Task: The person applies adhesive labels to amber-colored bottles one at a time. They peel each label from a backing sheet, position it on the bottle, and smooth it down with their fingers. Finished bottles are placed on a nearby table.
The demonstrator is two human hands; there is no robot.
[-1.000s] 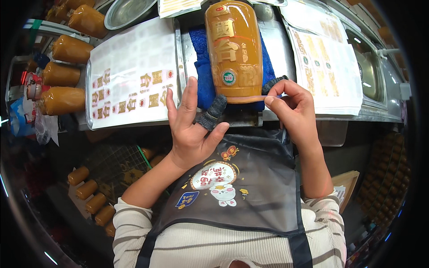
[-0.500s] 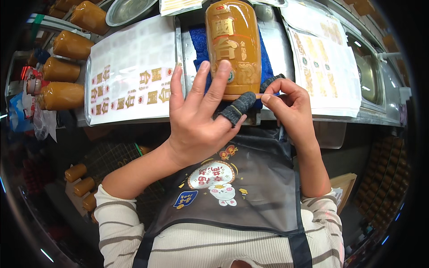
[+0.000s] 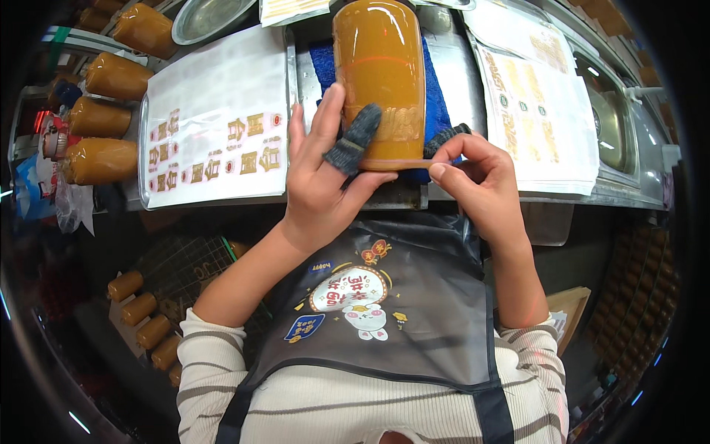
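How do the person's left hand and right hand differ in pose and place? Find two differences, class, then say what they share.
Pose: the left hand is open with its fingers stretched out, while the right hand is curled, pinching a pinkish strip.
Place: the left hand is at the bottle's lower left side; the right hand is off its lower right corner.
Shared: both wear dark gray finger covers.

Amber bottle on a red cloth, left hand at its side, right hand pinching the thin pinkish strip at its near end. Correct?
One error: the cloth is blue, not red, per the head view. The rest is right: amber bottle on it, left hand at its side, right hand pinching the thin pinkish strip.
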